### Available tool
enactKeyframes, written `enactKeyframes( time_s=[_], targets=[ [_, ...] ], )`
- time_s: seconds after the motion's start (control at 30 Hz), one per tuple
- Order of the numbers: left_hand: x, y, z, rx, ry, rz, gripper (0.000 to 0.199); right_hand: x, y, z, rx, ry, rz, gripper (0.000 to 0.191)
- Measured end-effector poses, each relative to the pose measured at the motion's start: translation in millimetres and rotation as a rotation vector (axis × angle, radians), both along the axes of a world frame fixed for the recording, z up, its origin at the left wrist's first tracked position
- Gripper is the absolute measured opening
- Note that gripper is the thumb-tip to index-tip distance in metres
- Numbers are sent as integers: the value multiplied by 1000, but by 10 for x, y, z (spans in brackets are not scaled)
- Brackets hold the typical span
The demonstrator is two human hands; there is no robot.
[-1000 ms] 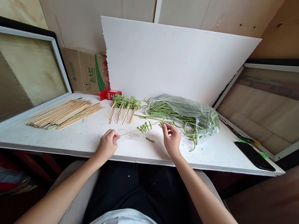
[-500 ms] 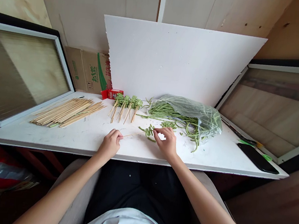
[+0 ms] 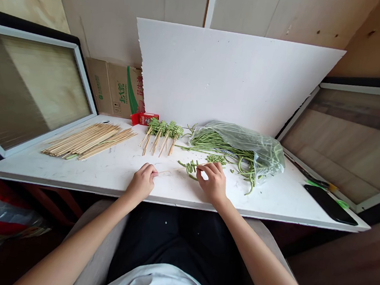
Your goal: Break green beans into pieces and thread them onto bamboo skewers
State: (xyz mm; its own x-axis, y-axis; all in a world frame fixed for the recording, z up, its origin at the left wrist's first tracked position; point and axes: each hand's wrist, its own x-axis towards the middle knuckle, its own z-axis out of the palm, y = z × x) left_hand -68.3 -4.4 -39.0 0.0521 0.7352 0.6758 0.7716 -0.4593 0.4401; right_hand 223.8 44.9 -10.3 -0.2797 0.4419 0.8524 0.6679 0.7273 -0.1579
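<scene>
A thin bamboo skewer [image 3: 169, 170] is pinched at its left end by my left hand [image 3: 141, 183]. Toward its right end sits a row of green bean pieces [image 3: 191, 166], folded and threaded along the stick. My right hand [image 3: 212, 182] is closed in a pinch at the right side of that row, its fingertips on the long bean being threaded. A loose bean end hangs below the row. Just behind my right hand lies a small heap of cut bean bits [image 3: 216, 159]. Both hands hover low over the white tabletop [image 3: 108, 181].
Loose bamboo skewers [image 3: 87, 140] lie at the left. Several finished bean skewers [image 3: 165, 130] stand beside a red box [image 3: 144, 118]. Long green beans spill from a clear plastic bag [image 3: 263, 145]. A black phone [image 3: 330, 205] and scissors [image 3: 311, 176] lie at the right.
The view has shifted slightly, so the table appears a little further right. My hands keep nearly the same pose; my right fingers have moved slightly at the bean row.
</scene>
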Motion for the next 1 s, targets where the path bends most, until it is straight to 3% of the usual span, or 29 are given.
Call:
enactKeyframes(
  time_s=[0.3, 1.0],
  targets=[
    [18, -23, 1, 34, 35, -19, 28, -54, -23, -2, -2, -3, -82, 10],
    [23, -25, 5, 28, 2, -28, 28, -64, -6, -24, -19, 2, -48, 12]
  ],
)
